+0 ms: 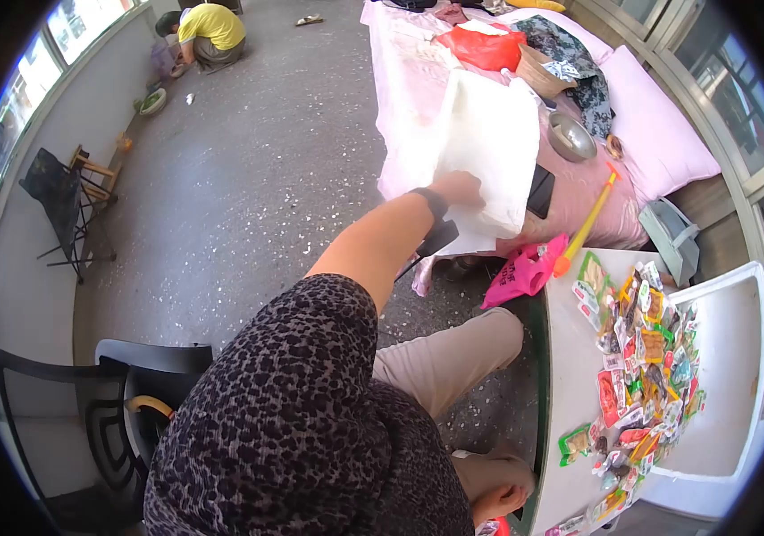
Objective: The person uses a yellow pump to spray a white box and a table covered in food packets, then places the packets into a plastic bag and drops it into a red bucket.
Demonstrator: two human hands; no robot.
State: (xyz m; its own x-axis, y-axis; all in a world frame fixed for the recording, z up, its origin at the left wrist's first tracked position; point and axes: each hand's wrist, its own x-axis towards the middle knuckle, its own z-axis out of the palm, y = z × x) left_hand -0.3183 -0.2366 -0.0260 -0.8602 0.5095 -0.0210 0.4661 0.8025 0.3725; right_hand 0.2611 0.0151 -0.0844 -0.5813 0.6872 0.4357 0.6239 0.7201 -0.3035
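My left hand (pixel 461 189), with a dark band on its wrist, reaches out over the bed. Its fingers close on the near left edge of a white foam lid (pixel 494 125), which leans at a tilt on the pink cover. Low in the view, beside the table edge, is my right hand (pixel 500 502). Its fingers look curled, and what they hold, if anything, is hidden. A bit of red packaging (pixel 495 526) shows just below it. Many small snack packets (pixel 641 357) lie heaped on the white table (pixel 565 375), to the right of my knees.
An open white foam box (pixel 722 375) tilts against the table's far side. A pink bag (pixel 525 271) and a yellow toy horn (pixel 592 219) lie between bed and table. The bed bears a metal bowl (pixel 571 137). Behind me is a black chair (pixel 123 402); a person (pixel 209 36) crouches far off.
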